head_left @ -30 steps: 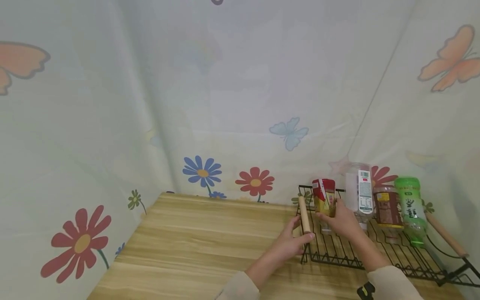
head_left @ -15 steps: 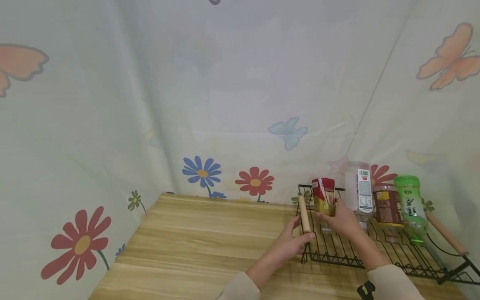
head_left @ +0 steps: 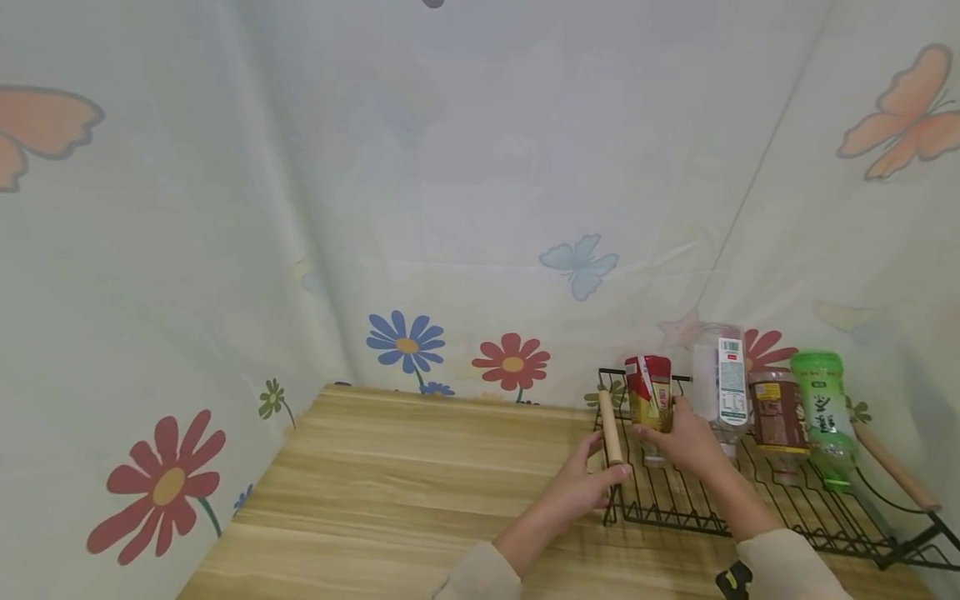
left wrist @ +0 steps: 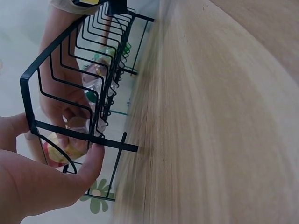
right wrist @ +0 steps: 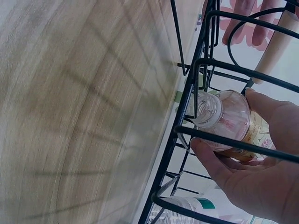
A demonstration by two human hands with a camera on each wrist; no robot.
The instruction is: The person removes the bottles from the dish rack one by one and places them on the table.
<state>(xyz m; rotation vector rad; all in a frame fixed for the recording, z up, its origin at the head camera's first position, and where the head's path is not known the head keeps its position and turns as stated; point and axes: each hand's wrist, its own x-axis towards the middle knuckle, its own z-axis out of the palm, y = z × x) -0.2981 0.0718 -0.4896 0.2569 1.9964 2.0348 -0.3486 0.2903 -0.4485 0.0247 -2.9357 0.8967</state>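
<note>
A clear plastic bottle (head_left: 649, 392) with a red and yellow label stands neck down in a black wire rack (head_left: 675, 523). My right hand (head_left: 686, 437) grips it from the right. In the right wrist view, thumb and fingers lie round the bottle (right wrist: 231, 114), whose uncapped neck rests among the wires. My left hand (head_left: 577, 483) holds the left end of the rack, beside its wooden handle (head_left: 610, 427). The left wrist view shows the left thumb pressing a lower bar of that end frame, with a finger at the upper corner.
Further right in the rack, neck down, are a clear bottle with a white label (head_left: 731, 383), a brown-labelled bottle (head_left: 780, 412) and a green bottle (head_left: 822, 408). A second wooden handle (head_left: 892, 467) is at the right end. The wooden table (head_left: 412, 483) meets a flower-printed curtain (head_left: 465, 208).
</note>
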